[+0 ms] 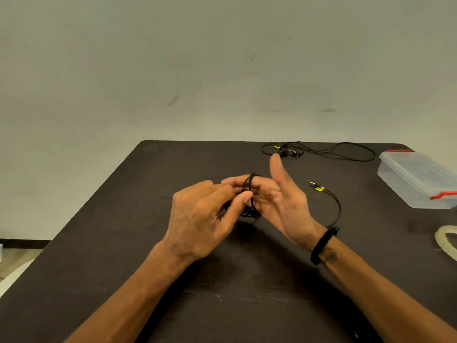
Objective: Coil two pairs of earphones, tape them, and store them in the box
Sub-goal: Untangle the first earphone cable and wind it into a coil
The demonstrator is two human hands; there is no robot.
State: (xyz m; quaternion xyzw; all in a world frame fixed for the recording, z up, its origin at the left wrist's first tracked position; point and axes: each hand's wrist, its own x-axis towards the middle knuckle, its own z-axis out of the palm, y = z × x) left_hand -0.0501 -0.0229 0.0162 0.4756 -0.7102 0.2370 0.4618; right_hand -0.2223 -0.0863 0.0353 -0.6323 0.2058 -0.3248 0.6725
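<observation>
Left hand (200,219) fingers pinching black earphone cord (249,194) looped round right hand (277,201) straight fingers, lidded clear box (418,179)

The tape roll (447,240) and the clear box (420,178) run off the right edge, while the left hand (200,219) hides part of the coiled earphone cable (249,194).

The thin black earphone cable (249,191) I'm coiling is looped around the fingers of my right hand (277,201), pinched by my left hand (205,214), its tail arcing over the dark counter (148,219) to a gold plug with a yellow tag (316,186). The second black pair of earphones (321,151) lies loose at the far edge. The clear plastic box with red clips (418,179), lid on, sits far right, the roll of clear tape (445,240) nearer me.
</observation>
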